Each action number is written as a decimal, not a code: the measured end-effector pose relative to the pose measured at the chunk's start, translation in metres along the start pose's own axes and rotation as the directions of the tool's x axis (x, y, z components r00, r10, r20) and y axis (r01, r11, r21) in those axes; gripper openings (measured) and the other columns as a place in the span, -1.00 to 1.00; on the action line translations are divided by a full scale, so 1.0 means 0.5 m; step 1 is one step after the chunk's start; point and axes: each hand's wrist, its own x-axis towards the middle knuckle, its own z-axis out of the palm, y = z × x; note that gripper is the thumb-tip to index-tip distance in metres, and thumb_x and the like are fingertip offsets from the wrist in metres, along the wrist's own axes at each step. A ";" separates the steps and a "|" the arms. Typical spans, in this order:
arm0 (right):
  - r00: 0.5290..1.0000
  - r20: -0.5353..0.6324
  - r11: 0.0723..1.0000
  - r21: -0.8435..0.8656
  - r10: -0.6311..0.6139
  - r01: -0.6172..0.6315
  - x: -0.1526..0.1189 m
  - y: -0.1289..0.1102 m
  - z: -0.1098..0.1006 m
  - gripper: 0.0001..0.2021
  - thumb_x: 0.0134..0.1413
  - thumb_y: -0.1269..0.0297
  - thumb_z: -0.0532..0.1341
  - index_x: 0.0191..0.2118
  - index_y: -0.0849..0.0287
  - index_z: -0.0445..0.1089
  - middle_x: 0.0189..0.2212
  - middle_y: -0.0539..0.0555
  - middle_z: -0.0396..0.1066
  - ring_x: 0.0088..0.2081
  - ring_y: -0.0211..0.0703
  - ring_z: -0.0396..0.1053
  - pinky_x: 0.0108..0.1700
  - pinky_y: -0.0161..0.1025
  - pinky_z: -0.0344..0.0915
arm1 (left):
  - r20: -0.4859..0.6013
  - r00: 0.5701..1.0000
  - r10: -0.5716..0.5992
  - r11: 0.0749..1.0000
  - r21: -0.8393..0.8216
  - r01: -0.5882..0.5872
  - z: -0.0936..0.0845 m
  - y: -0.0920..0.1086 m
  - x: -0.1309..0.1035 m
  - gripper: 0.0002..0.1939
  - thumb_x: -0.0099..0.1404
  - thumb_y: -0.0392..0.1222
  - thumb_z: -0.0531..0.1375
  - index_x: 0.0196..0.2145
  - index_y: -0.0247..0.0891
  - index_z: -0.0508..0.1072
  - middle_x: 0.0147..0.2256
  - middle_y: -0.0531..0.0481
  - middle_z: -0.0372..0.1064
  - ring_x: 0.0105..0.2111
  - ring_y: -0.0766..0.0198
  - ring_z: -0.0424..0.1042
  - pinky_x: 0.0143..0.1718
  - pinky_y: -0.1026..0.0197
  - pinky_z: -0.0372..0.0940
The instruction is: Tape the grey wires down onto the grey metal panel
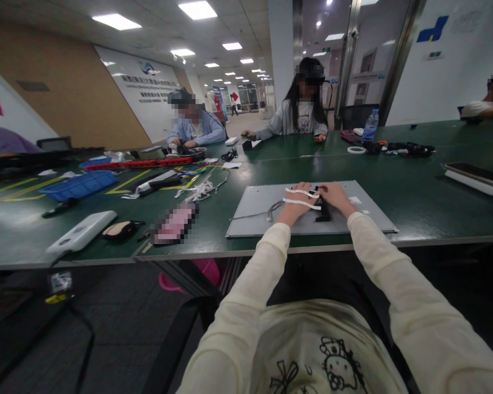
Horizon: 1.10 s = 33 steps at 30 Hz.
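My left hand (299,203) lies over a flat light-grey panel (250,203), fingers stretched forward. Two white strips (302,203) cross the back of this hand. Beside it, my right hand (333,196) has its fingers bent and closed around the far end of a black part (323,212); my fingers hide much of that end. The black part rests on the panel between my hands, and its exact kind cannot be made out. A thin grey cable (267,212) runs across the panel to the left of my left hand.
Left of the panel are a blurred pink item (175,224), a dark-and-beige mouse-shaped object (118,230), a white device (82,232) and a blue tray (79,185). White tangled cables (201,190) lie further back. A bottle (370,126) stands far right. Two people sit across the green table (419,210).
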 end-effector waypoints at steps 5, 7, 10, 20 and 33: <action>0.999 0.029 0.999 -0.033 -0.026 0.027 -0.008 0.010 0.019 -0.68 0.23 0.28 0.10 -0.02 0.29 0.47 -0.05 0.26 0.46 0.00 -0.07 0.37 0.02 -0.28 0.20 | 0.102 0.995 0.022 0.996 0.083 -0.030 0.039 0.012 0.030 -0.73 0.41 -0.16 -0.01 -0.16 -0.34 0.43 -0.15 -0.19 0.46 -0.08 0.11 0.43 -0.08 0.13 0.28; 0.999 0.038 0.998 -0.045 -0.038 0.040 -0.010 0.013 0.016 -0.68 0.26 0.29 0.06 -0.02 0.28 0.46 -0.04 0.25 0.45 0.01 -0.08 0.36 0.04 -0.29 0.19 | 0.145 0.985 0.096 0.987 0.117 -0.113 0.047 0.009 0.028 -0.71 0.43 -0.22 -0.05 -0.16 -0.35 0.44 -0.15 -0.20 0.47 -0.09 0.13 0.44 -0.08 0.14 0.29; 0.999 0.035 0.998 -0.058 -0.037 0.039 -0.016 0.018 0.010 -0.66 0.27 0.35 0.00 0.02 0.29 0.43 0.00 0.24 0.42 0.03 -0.09 0.33 0.08 -0.28 0.15 | 0.171 0.968 0.183 0.964 0.163 -0.211 0.050 0.005 0.018 -0.71 0.42 -0.27 -0.06 -0.11 -0.36 0.43 -0.10 -0.21 0.45 -0.06 0.13 0.42 -0.06 0.13 0.29; 0.997 0.063 0.956 -0.293 0.034 -0.014 -0.089 -0.018 -0.009 -0.67 0.29 0.30 -0.02 0.05 0.26 0.34 0.04 0.31 0.32 0.06 0.11 0.26 0.03 -0.04 0.19 | 0.226 0.955 0.190 0.958 0.170 -0.231 0.032 0.010 0.021 -0.71 0.42 -0.22 -0.03 -0.12 -0.27 0.47 -0.06 -0.20 0.44 -0.05 0.09 0.42 -0.08 0.07 0.29; 0.998 -0.035 0.991 -0.122 0.046 -0.049 -0.108 -0.025 -0.018 -0.63 0.24 0.43 -0.06 0.08 0.28 0.32 0.05 0.31 0.34 0.08 -0.01 0.28 0.09 -0.13 0.15 | 0.093 0.988 0.126 0.982 0.127 -0.137 0.024 0.020 -0.008 -0.71 0.42 -0.26 -0.07 -0.13 -0.33 0.43 -0.12 -0.26 0.42 -0.08 0.05 0.40 -0.08 0.02 0.22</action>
